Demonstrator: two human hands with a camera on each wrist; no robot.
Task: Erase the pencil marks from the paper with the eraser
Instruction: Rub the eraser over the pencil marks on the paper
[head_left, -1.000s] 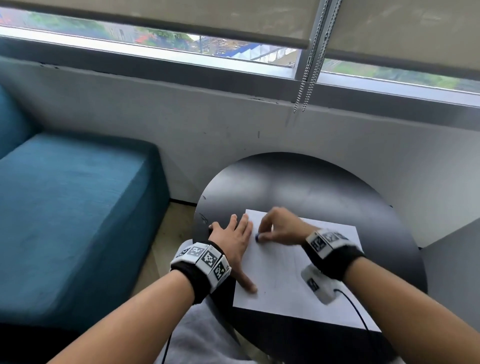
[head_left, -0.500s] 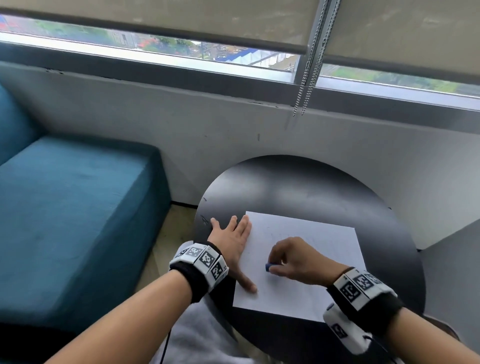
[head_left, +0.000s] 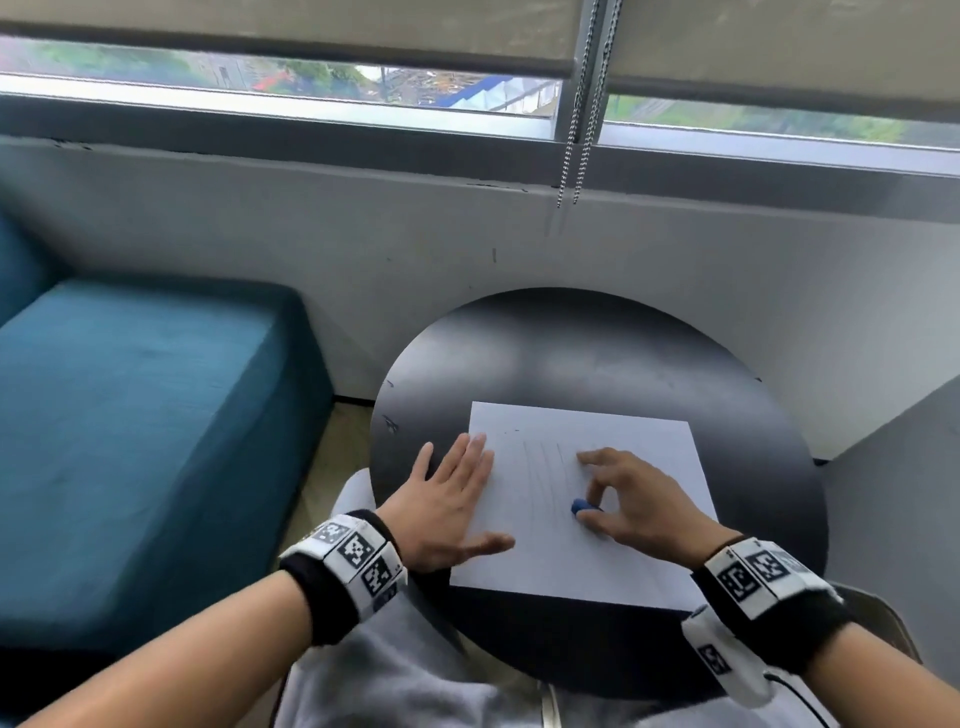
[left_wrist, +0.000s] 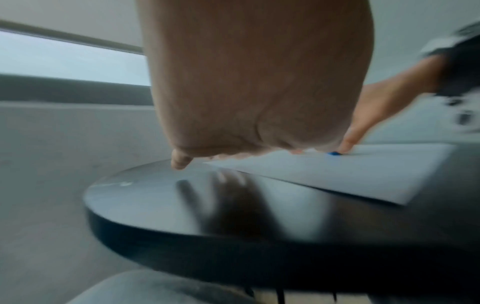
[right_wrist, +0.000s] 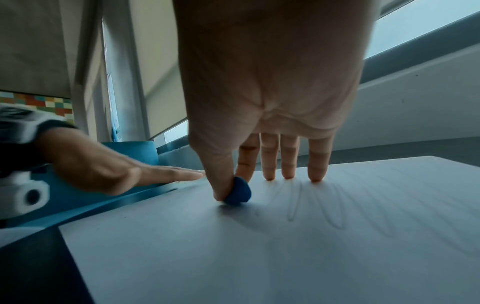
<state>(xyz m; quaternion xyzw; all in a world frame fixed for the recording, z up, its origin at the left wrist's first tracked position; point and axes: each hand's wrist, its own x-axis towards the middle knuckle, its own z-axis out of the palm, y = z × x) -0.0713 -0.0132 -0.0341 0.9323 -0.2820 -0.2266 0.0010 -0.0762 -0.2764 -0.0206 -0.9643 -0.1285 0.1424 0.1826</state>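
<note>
A white paper (head_left: 644, 457) lies on a round black table (head_left: 571, 353). Faint pencil marks (head_left: 540, 478) run along its left half; in the right wrist view the pencil marks (right_wrist: 332, 205) show as long loops. My right hand (head_left: 592, 506) pinches a small blue eraser (head_left: 578, 506) between thumb and index finger and holds it against the paper. The eraser (right_wrist: 239, 193) touches the paper (right_wrist: 259, 257) just left of the loops. My left hand (head_left: 467, 493) lies flat with straight fingers on the paper's left edge and the table. In the left wrist view the eraser (left_wrist: 333, 153) shows behind my palm.
A teal sofa (head_left: 130, 441) stands left of the table. A white wall (head_left: 519, 249) and a window with a hanging bead chain (head_left: 571, 130) lie beyond it. My grey-clad lap (head_left: 415, 686) is under the table's near edge.
My right hand drew the eraser from the paper's far left corner toward me, then moved right to the middle of the sheet. The left hand has stayed flat on the left edge.
</note>
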